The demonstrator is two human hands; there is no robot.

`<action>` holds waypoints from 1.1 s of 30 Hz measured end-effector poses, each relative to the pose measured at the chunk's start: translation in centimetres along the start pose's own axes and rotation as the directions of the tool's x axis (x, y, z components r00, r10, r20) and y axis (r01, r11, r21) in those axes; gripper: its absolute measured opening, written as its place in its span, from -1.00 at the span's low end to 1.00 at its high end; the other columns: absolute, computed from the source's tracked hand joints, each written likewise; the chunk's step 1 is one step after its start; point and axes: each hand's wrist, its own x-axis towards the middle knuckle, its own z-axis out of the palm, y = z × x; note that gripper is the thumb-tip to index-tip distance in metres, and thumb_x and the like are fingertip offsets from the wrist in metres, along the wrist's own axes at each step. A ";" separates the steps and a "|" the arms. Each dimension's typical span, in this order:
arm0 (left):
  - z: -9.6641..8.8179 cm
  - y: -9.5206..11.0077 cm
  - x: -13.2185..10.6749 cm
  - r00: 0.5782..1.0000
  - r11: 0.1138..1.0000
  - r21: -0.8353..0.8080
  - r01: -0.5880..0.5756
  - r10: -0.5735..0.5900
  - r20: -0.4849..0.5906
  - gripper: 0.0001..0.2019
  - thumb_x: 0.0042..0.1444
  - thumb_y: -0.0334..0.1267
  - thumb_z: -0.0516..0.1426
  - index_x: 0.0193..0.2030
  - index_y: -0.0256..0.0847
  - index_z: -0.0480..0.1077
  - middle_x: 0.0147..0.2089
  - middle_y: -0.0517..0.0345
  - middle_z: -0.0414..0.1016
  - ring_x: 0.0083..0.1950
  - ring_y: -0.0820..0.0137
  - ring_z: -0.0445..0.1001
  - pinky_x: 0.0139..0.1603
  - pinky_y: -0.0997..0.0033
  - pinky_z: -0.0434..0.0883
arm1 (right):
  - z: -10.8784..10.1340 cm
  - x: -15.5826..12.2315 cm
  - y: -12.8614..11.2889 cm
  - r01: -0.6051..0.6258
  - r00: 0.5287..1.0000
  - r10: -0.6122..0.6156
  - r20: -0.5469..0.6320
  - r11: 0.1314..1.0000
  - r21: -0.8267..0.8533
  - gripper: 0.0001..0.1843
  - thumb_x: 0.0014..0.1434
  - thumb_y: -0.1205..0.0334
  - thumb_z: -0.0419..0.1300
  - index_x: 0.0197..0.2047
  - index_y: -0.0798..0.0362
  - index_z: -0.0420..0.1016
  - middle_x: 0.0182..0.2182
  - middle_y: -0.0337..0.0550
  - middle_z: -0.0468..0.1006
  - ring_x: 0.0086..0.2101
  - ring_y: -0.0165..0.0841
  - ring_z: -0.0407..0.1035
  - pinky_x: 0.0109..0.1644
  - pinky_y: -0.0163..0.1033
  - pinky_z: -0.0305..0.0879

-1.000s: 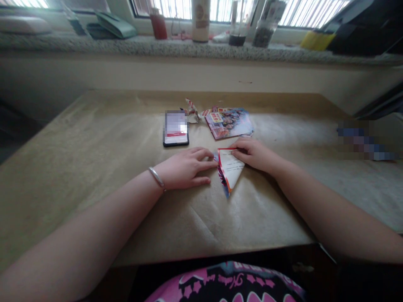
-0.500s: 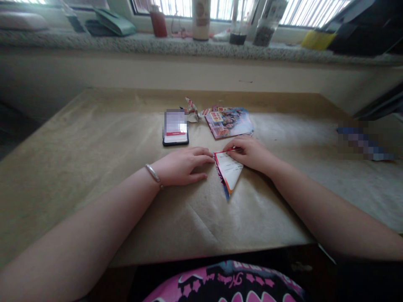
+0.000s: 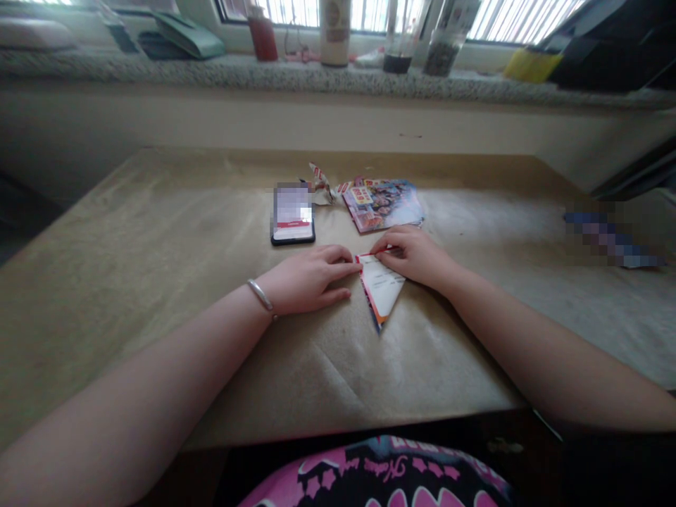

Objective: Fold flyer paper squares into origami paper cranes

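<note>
A folded paper triangle (image 3: 381,285), white with printed lines and a red and orange edge, lies on the table with its point toward me. My right hand (image 3: 415,257) has thumb and fingers closed on its upper edge and covers the upper right corner. On the other side, my left hand (image 3: 317,278) rests palm down with fingers apart, a fingertip touching the upper left corner of the paper. A silver bracelet (image 3: 260,294) circles my left wrist. Colourful printed sheets (image 3: 388,204) lie just beyond my right hand.
Beyond my left hand lies a phone (image 3: 293,215) with a lit screen, beside a crumpled paper strip (image 3: 323,190). A blurred blue item (image 3: 612,239) is at the table's right. Bottles, including a red one (image 3: 263,35), stand on the stone windowsill (image 3: 211,76).
My left hand has shifted slightly right, its fingertip now at the paper's corner. The right fingers have moved a little left along the upper edge, and the triangle's layers lie closer together.
</note>
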 end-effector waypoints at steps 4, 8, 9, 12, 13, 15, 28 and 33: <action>0.1 0.1 0.1 1.000 1.000 0.014 0.003 -0.003 -0.010 -0.57 0.27 -0.11 0.05 0.22 -0.19 0.35 0.18 -0.08 0.35 0.14 0.22 0.38 0.19 0.24 0.35 | 0.1 0.0 -0.1 0.002 1.000 -0.002 -0.009 1.000 -0.002 -0.84 0.10 0.32 0.17 -0.30 0.04 0.61 -0.34 -0.09 0.56 -0.26 -0.28 0.41 -0.12 -0.18 0.28; 0.1 0.1 0.2 1.000 0.999 0.033 0.003 -0.003 -0.025 -0.60 0.28 -0.13 0.04 0.19 -0.19 0.38 0.15 -0.07 0.38 0.12 0.22 0.39 0.18 0.21 0.35 | 0.2 0.1 -0.1 0.003 1.000 -0.003 -0.016 1.000 -0.014 -0.84 0.10 0.32 0.18 -0.29 0.04 0.61 -0.33 -0.08 0.56 -0.26 -0.27 0.40 -0.12 -0.18 0.28; 0.1 0.0 0.2 1.000 0.999 0.033 0.004 -0.003 -0.027 -0.60 0.28 -0.13 0.04 0.19 -0.20 0.38 0.15 -0.07 0.38 0.13 0.22 0.39 0.18 0.21 0.35 | 0.3 0.1 0.0 0.001 1.000 -0.001 -0.019 1.000 -0.019 -0.84 0.10 0.32 0.18 -0.29 0.03 0.61 -0.33 -0.08 0.56 -0.26 -0.27 0.40 -0.12 -0.17 0.27; 0.1 0.0 0.3 0.999 1.000 0.024 0.012 -0.011 -0.036 -0.60 0.27 -0.14 0.05 0.18 -0.21 0.39 0.13 -0.08 0.38 0.13 0.21 0.37 0.19 0.20 0.34 | 0.4 0.1 0.1 -0.006 1.000 0.005 -0.026 0.999 -0.032 -0.84 0.09 0.32 0.19 -0.30 0.03 0.61 -0.33 -0.09 0.55 -0.26 -0.26 0.39 -0.11 -0.16 0.27; 0.1 0.0 0.3 0.999 1.000 0.018 0.016 -0.016 -0.040 -0.60 0.27 -0.14 0.05 0.18 -0.21 0.39 0.12 -0.09 0.38 0.13 0.21 0.37 0.19 0.19 0.34 | 0.4 0.1 0.1 -0.006 1.000 0.005 -0.030 0.999 -0.035 -0.84 0.09 0.32 0.19 -0.31 0.03 0.61 -0.34 -0.09 0.55 -0.26 -0.26 0.39 -0.10 -0.16 0.27; 0.1 0.1 0.3 0.998 1.000 0.002 0.029 -0.029 -0.047 -0.61 0.26 -0.14 0.07 0.17 -0.20 0.40 0.11 -0.09 0.38 0.12 0.21 0.37 0.19 0.17 0.34 | 0.5 0.1 0.2 0.009 0.999 -0.010 -0.032 0.999 -0.036 -0.84 0.09 0.32 0.19 -0.30 0.02 0.62 -0.33 -0.09 0.56 -0.25 -0.26 0.39 -0.09 -0.14 0.26; 0.4 -0.2 0.2 0.998 1.000 -0.001 0.013 -0.013 -0.064 -0.62 0.26 -0.14 0.07 0.18 -0.17 0.38 0.11 -0.07 0.37 0.11 0.22 0.36 0.19 0.16 0.33 | 0.1 -0.3 -0.2 0.205 0.977 -0.203 0.063 0.978 -0.028 -0.70 0.24 0.23 0.10 -0.09 -0.09 0.64 -0.20 -0.07 0.54 -0.19 -0.26 0.36 -0.04 -0.09 0.26; 0.5 -0.4 0.3 0.997 1.000 -0.017 0.011 -0.012 -0.072 -0.64 0.26 -0.15 0.07 0.14 -0.19 0.41 0.11 -0.07 0.38 0.11 0.23 0.37 0.19 0.20 0.33 | 0.3 -0.3 0.0 0.207 0.977 -0.205 0.061 0.978 -0.026 -0.68 0.24 0.25 0.11 -0.04 -0.14 0.62 -0.19 -0.09 0.52 -0.18 -0.27 0.35 -0.02 -0.09 0.25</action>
